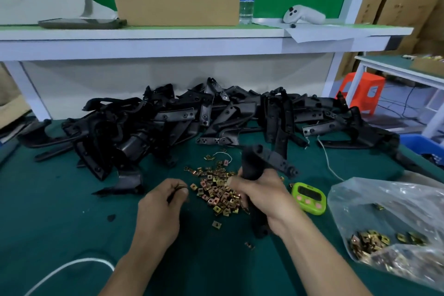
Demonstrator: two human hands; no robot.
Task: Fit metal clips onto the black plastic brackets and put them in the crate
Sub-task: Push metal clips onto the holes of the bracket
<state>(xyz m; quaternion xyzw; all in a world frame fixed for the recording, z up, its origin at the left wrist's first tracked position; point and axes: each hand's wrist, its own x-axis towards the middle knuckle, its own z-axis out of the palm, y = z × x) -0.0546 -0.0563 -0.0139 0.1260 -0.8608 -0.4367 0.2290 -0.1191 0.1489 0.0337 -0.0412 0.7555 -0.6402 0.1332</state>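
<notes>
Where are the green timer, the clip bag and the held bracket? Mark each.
green timer (309, 198), head view, front face.
clip bag (384, 211), head view, clear side.
held bracket (253, 164), head view, upper body.

- Probably a small factory assembly workshop.
- Green-matted bench heaped with black brackets.
- Loose clips and a bag of more.
- Stacked cartons at the right; a timer near the clips.

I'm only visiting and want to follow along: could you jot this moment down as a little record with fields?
left hand: pinches a small brass-coloured metal clip
right hand: grips a black plastic bracket
loose clips: heaped on the green mat between the hands
bracket pile: behind the heap
clear plastic bag: more clips, right
</notes>
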